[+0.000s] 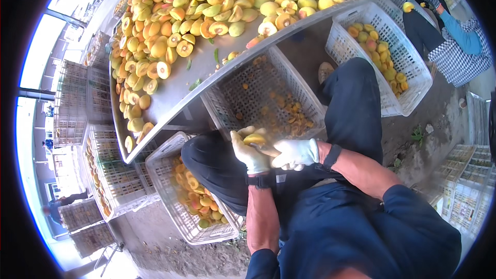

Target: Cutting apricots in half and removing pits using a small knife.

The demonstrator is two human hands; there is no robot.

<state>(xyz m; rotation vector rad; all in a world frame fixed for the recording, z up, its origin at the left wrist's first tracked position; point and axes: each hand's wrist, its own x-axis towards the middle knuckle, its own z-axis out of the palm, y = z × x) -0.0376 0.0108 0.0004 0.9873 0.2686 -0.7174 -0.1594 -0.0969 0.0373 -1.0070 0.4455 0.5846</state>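
My left hand [250,155], in a white glove, holds a yellow peach half [254,138] above my lap. My right hand [296,154], gloved as well, grips a tool by its light-coloured handle [268,150]. The tool's tip meets the fruit and is mostly hidden, so its exact kind is unclear. Beneath and beyond my hands, between my knees, stands a plastic crate [296,81] with peach pits and scraps on its bottom. A metal table [228,48] in front of me bears a heap of halved peaches [159,48], many with pits in them.
Peach pieces fill part of a white crate [164,197] at my left leg. Another white crate [387,104] with peaches stands beyond my right knee. A co-worker in a checked garment [461,54] sits at the right. Stacked crates [71,104] stand on the left.
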